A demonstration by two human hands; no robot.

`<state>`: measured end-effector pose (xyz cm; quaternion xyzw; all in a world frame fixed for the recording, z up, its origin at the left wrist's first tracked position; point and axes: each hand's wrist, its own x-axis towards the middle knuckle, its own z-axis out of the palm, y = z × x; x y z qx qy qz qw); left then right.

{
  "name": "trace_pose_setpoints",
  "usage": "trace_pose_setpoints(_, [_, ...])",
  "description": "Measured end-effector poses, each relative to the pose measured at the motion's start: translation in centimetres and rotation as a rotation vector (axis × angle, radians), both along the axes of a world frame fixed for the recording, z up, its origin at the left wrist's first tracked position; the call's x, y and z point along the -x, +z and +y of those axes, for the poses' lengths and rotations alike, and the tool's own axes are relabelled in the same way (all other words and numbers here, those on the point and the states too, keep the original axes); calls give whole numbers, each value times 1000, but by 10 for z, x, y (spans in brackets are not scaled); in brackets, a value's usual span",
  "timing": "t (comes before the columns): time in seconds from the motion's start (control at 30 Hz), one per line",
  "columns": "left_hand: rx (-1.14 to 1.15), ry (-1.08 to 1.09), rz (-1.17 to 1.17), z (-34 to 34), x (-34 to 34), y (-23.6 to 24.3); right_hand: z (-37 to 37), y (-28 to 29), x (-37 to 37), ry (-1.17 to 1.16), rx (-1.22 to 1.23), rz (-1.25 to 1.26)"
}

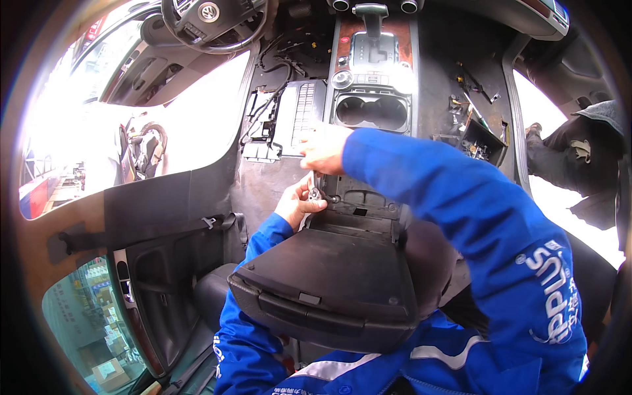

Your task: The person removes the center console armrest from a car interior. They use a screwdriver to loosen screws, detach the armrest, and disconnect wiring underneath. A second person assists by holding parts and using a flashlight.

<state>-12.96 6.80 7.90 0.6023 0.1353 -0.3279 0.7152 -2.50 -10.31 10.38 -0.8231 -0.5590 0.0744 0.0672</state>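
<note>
Inside a stripped car cabin, I lean over the centre console [361, 204]. My left hand [297, 203] is closed, thumb and fingers on the shiny round head of a ratchet wrench [315, 195] at the console's left edge. Just beyond it, my right hand [324, 150] reaches across from the right with curled fingers. It appears closed round the wrench's handle end, which it mostly hides. The console's black armrest lid [322, 283] is tipped back towards me. Whatever the wrench's head sits on is hidden.
Ahead are cup holders [372, 112] and a gear lever [372, 23]. Loose wiring [283, 69] lies by a module on the left floor. To the right stands a black tray [484, 141] of small hardware, with tools near it. A person in dark trousers [573, 155] is outside the right door opening.
</note>
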Motion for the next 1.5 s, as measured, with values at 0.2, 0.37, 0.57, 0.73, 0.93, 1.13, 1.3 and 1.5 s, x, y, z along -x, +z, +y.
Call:
trace_pose_setpoints(0.2, [-140,-82,-126,0,1,-3,-31,2,2,124,45,113])
trace_pose_setpoints(0.37, [-259,-214,-277,5,1,-6,-53,7,68,-323,115,307])
trace_pose_setpoints(0.57, [-255,-250,-335,11,1,-6,-45,-2,100,-601,110,1040])
trace_pose_setpoints(0.73, [-77,30,-90,4,5,-8,-33,1,33,-243,72,221])
trace_pose_setpoints(0.93, [-136,-8,20,5,5,-6,-2,4,-3,135,40,32])
trace_pose_setpoints(1.13, [-175,-198,-228,11,3,-14,-47,17,48,-197,98,294])
trace_pose_setpoints(1.3, [-244,-222,-323,12,3,-13,-48,12,98,-730,122,795])
trace_pose_setpoints(1.5, [-126,-94,-135,10,3,-8,-22,5,20,-126,91,-25])
